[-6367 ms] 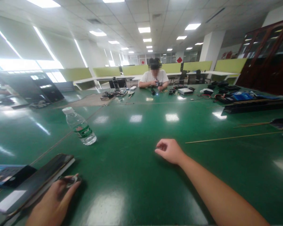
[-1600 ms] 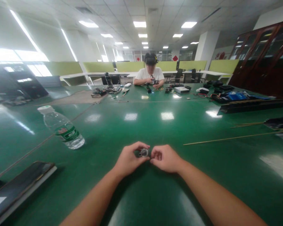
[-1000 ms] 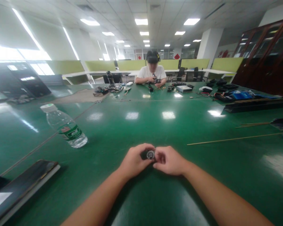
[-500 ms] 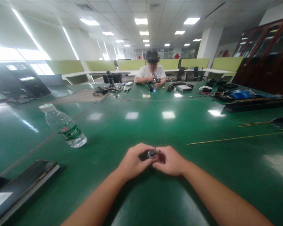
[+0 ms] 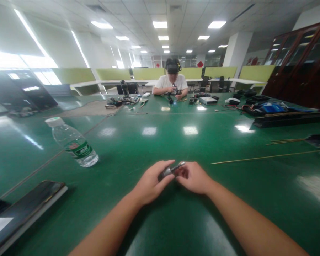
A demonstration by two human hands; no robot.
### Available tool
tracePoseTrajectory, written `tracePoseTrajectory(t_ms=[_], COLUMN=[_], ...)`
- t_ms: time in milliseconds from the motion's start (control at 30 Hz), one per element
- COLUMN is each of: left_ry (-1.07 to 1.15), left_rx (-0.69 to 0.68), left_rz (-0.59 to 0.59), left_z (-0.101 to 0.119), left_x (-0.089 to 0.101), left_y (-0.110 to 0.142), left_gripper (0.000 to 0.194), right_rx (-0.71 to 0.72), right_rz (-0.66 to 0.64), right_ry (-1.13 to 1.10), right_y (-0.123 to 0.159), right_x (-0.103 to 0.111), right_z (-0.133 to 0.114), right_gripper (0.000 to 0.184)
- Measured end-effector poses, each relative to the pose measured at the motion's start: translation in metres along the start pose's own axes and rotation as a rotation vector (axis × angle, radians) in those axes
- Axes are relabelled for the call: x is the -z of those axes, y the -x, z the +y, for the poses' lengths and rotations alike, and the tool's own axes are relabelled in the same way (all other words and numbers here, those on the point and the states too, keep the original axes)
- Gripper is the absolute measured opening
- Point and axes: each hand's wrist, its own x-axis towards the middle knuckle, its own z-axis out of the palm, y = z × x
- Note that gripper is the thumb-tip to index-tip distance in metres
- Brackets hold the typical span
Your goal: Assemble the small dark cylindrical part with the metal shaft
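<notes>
Above the green tabletop, my left hand (image 5: 152,180) is closed around the body of a small metal tool (image 5: 167,172), a dark and silver cylinder with a thin shaft. The shaft points up and to the right, towards my right hand (image 5: 194,179). Curled fingers of that hand meet the shaft near its tip, with the thumb below. My palms hide part of the tool, and its exact kind is too small to make out.
A clear water bottle (image 5: 76,142) with a green label leans in view at left. Nearer stands a dark notebook-like object (image 5: 29,209). Thin brass-coloured rods (image 5: 256,158) lie at right. Across the table (image 5: 138,149), a person (image 5: 170,81) works among scattered electronic parts.
My hands have moved slightly apart, and the tool's shaft now shows longer between them, tilted up to the right. My right hand has shifted a little up.
</notes>
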Motion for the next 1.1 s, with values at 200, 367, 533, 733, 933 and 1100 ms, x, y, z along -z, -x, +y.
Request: tracePoseTrajectory(t_ms=[200, 367, 533, 733, 933, 1100], left_ry=[0.021, 0.018, 0.027, 0.021, 0.013, 0.015], left_rx=[0.008, -0.031, -0.071, -0.145, -0.183, -0.207], left_rz=[0.084, 0.148, 0.172, 0.157, 0.145, 0.176], left_z=[0.0008, 0.0014, -0.0015, -0.0043, -0.0043, -0.0070], left_x=[0.0004, -0.0003, -0.0020, -0.0014, 0.0010, 0.0019], left_y=[0.0006, -0.0015, -0.0017, -0.0022, -0.0036, -0.0044], left_gripper=[0.040, 0.028, 0.030, 0.027, 0.023, 0.022], right_rx=[-0.032, -0.033, -0.022, 0.030, 0.056, 0.095], right_rz=[0.089, 0.109, 0.111, 0.125, 0.132, 0.134], right_ry=[0.004, 0.018, 0.031, 0.031, 0.033, -0.075], right_y=[-0.0011, 0.0001, 0.0010, 0.0007, 0.0013, 0.0038], right_x=[0.0003, 0.0010, -0.0005, -0.0005, 0.0000, 0.0023], right_z=[0.0024, 0.0011, 0.0015, 0.0027, 0.0019, -0.0052], right_gripper=[0.017, 0.023, 0.022, 0.028, 0.028, 0.034])
